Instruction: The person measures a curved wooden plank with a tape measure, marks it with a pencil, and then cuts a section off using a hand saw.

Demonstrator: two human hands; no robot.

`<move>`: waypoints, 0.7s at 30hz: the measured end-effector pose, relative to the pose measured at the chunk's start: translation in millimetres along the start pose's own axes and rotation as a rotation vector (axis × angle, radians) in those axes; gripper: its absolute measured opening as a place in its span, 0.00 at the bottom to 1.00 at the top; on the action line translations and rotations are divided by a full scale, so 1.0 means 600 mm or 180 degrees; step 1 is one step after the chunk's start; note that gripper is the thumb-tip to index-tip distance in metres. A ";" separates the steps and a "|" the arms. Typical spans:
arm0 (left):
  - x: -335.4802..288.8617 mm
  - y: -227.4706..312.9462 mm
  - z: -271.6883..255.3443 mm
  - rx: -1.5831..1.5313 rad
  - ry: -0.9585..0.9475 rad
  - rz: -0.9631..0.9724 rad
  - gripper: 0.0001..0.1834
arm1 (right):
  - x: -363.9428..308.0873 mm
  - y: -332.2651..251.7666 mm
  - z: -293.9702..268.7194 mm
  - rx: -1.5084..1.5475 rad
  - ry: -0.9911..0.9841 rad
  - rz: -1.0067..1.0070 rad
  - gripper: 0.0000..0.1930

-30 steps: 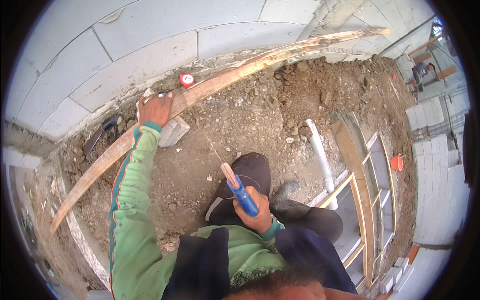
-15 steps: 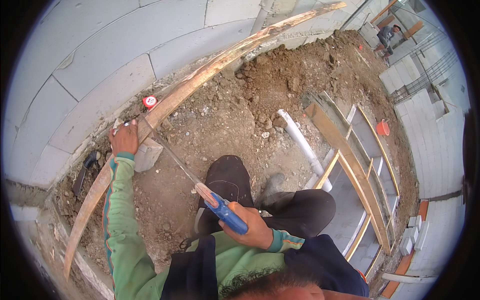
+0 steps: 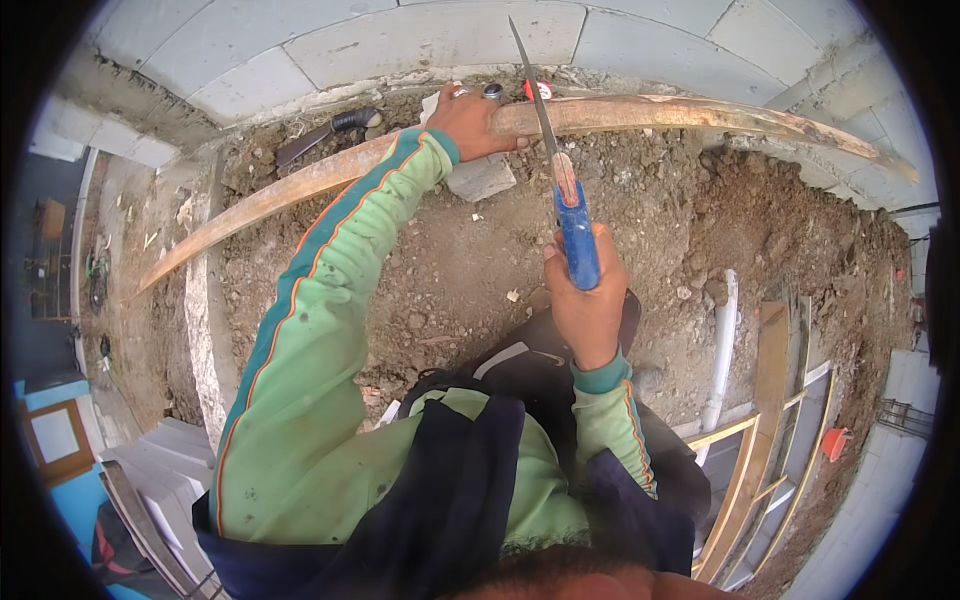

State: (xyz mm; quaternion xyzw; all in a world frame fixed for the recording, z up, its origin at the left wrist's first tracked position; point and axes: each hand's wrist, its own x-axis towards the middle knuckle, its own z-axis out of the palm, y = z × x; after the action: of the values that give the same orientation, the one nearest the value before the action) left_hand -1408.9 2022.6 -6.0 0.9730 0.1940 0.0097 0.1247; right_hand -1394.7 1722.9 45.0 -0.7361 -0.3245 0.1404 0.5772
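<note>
A long wooden plank (image 3: 680, 112) lies across the far side in front of me, bowed by the wide view. My left hand (image 3: 470, 122) grips it from above, fingers over its far edge and thumb along the near one. In my right hand (image 3: 590, 305) is a handsaw (image 3: 577, 235), held by its blue handle. Its narrow blade crosses the plank just right of my left hand, and the tip points beyond the far edge. A pale block (image 3: 482, 178) sits at the plank's near edge, partly beneath it. Behind the plank is a red and white tape measure (image 3: 538, 90).
A dark-handled machete-like blade (image 3: 310, 142) lies on the soil behind the plank's left part, near the block wall (image 3: 430, 45). To the right are a white pipe (image 3: 722, 345), a wooden frame (image 3: 765, 400) and an orange bucket (image 3: 834, 443). White panels (image 3: 165, 470) are stacked lower left.
My view has turned left, so the plank now runs more level across it. My right hand has pushed the saw forward, bringing its handle close to the plank. My left hand keeps its grip.
</note>
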 end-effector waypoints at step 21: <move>-0.028 0.124 0.174 -0.1938 0.2320 -0.4138 0.69 | 0.007 0.034 -0.020 0.0200 -0.0238 -0.0209 0.13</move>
State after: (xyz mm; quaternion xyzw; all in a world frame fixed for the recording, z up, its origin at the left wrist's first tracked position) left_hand -1389.3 1924.8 -88.3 0.5243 0.7388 0.3046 0.2940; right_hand -1378.1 1713.9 30.1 -0.7008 -0.3652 0.1590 0.5917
